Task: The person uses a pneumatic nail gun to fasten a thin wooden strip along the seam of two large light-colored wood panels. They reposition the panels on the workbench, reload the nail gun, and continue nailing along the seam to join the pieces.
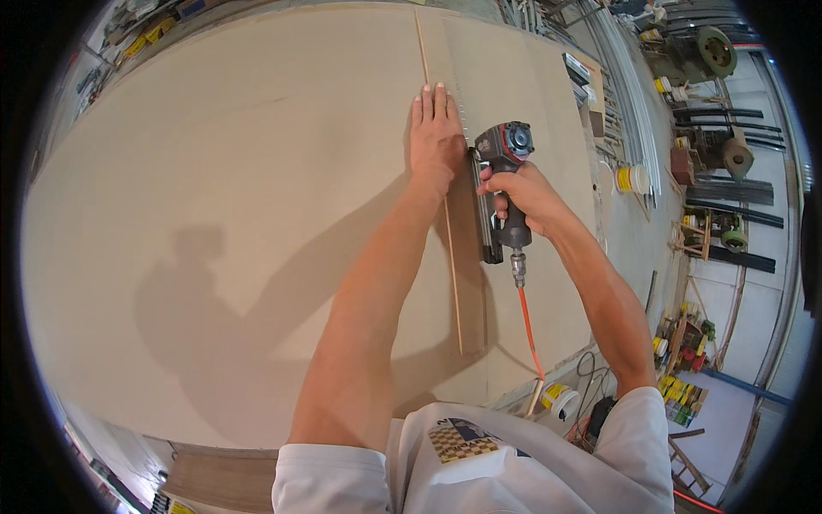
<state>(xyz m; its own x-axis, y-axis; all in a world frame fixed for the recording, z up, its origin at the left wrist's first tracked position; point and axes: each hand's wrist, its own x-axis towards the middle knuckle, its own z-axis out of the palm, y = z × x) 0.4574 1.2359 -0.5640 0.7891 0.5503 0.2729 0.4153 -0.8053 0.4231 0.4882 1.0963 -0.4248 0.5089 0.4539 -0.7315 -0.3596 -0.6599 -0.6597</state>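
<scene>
**A:** Your left hand point(435, 137) lies flat on the big brown board point(214, 214), fingers point(439, 98) stretched straight and together, gripping nothing. Why flat?

**B:** Judging by the pose, it pins the thin wooden strip point(451, 257) that runs down the board from the far edge toward your chest. The palm sits right on the strip, so it likely keeps it from sliding while the tool works just beside it.

**A:** And your right hand point(524, 195)?

**B:** Wrapped tight around the handle of a dark nail gun point(503, 171), its red-trimmed head pointing away from you. The long magazine lies parallel to the strip, its nose touching or very near it next to your left wrist. An orange air hose point(528, 325) trails from the handle's base back over the near edge of the surface.

**A:** Any containers in view?

**B:** A white tub with a yellow label point(634, 178) stands on the floor to the right; another, similar one point(558, 400) sits below the near edge by the hose. What either holds cannot be made out. Metal rails point(629, 86) and machines point(715, 51) line the right side, well apart from your hands.
</scene>
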